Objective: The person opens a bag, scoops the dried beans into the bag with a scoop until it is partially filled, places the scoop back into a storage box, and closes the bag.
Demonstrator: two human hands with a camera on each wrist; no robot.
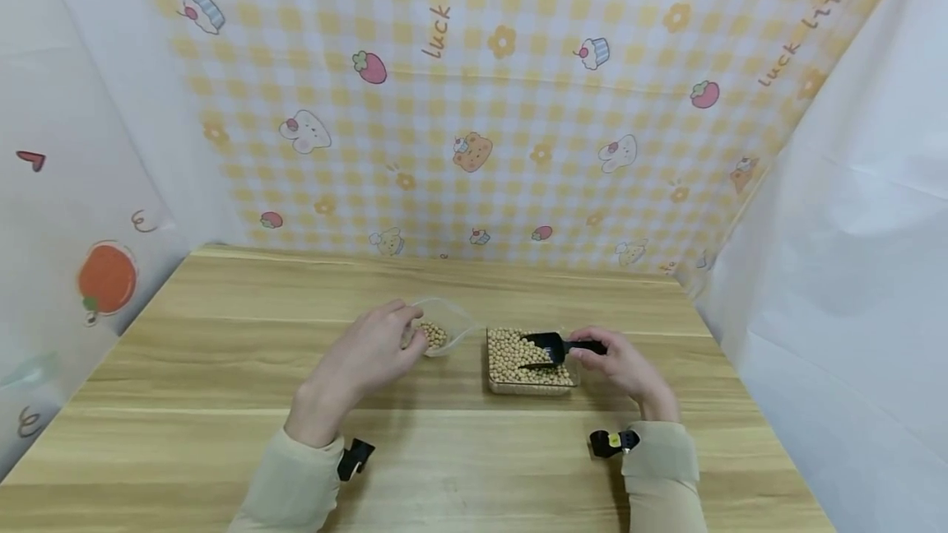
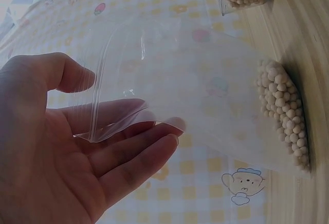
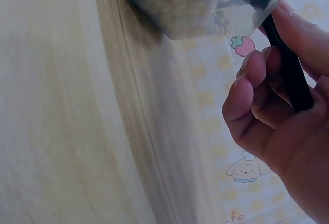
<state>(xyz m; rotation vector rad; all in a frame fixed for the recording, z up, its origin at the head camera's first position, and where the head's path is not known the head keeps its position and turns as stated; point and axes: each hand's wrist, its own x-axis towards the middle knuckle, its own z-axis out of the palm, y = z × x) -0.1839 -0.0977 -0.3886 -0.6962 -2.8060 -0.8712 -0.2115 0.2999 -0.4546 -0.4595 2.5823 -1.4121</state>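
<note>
Arms (image 1: pixel 666 475) outstretched, right grip (image 1: pixel 616 362) holding scoop (image 1: pixel 553 344)

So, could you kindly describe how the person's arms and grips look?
A plain beige fabric sleeve covers the left forearm, a matching beige fabric sleeve the right. A small black device shows near the left sleeve's end; another small black device, with a yellow marking, near the right's. The left grip and right grip are ungloved.

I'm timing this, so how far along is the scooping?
Done: some beans lie in the bag. In hand: the right hand holds the scoop in the box of beans; the left hand holds the bag. Remaining, probably: more scooping into the bag, since the box holds many.
</note>
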